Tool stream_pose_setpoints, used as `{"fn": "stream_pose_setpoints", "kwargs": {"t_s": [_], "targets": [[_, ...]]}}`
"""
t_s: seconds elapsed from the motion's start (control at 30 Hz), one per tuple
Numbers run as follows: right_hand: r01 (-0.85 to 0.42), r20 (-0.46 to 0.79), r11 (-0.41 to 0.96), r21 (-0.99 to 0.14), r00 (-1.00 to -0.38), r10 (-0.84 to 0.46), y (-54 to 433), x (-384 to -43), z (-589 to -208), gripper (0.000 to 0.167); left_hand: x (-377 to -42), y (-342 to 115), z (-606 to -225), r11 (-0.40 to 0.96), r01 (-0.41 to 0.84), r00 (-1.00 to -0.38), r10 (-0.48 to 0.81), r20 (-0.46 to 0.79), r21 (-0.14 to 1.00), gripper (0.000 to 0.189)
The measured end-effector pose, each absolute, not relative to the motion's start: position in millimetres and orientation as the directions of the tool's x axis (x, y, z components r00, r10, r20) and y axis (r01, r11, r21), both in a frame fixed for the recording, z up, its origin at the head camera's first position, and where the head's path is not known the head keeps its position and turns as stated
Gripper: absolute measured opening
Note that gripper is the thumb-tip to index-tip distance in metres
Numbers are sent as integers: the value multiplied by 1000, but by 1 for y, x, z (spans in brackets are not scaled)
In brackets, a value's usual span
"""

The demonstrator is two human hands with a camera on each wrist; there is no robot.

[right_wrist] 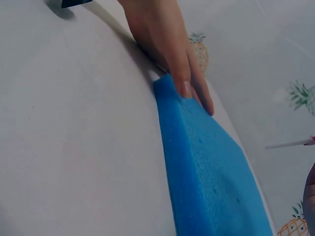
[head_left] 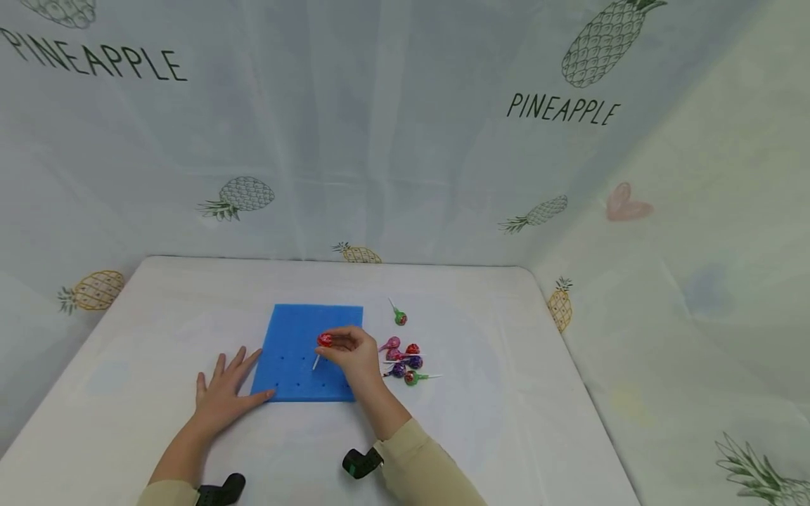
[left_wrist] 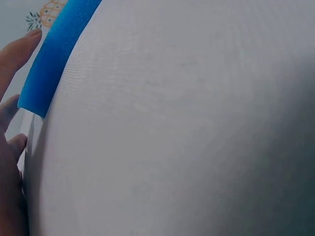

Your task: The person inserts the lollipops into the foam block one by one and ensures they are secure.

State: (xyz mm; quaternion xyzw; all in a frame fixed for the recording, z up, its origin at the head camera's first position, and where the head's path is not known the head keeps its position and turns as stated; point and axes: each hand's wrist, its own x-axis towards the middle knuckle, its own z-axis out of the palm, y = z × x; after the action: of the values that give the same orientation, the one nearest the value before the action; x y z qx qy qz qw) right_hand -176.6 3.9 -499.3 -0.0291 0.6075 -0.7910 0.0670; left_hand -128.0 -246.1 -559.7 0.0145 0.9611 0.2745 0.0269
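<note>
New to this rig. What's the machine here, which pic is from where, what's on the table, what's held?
No machine: these are a person's two bare hands. The wide picture comes from a camera worn on the head, looking forward and down; the two close ones come from cameras on the left and right wrists.

On the white table lies a blue foam board with small holes. To its right is a loose cluster of lollipops, with a green lollipop apart, farther back.

The left hand, spread out, has its thumb on the board's near left corner. The right hand holds a red lollipop over the board, white stick pointing down.
</note>
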Motion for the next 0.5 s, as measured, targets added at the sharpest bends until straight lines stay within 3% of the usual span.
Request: {"fn": "stream_pose_setpoints", "kwargs": {"t_s": [0.2,0.5], "targets": [[34,-2,-187,-982,-986,-167,-10,-183,-499,29,-128,-246,-561,851,20,-998,45,-37,524,99],[60,-22,-205,-977,-983,-184,-31,-190,-500,27,-129,-247,-563,857,24,-999,45,-28,514,100]]}}
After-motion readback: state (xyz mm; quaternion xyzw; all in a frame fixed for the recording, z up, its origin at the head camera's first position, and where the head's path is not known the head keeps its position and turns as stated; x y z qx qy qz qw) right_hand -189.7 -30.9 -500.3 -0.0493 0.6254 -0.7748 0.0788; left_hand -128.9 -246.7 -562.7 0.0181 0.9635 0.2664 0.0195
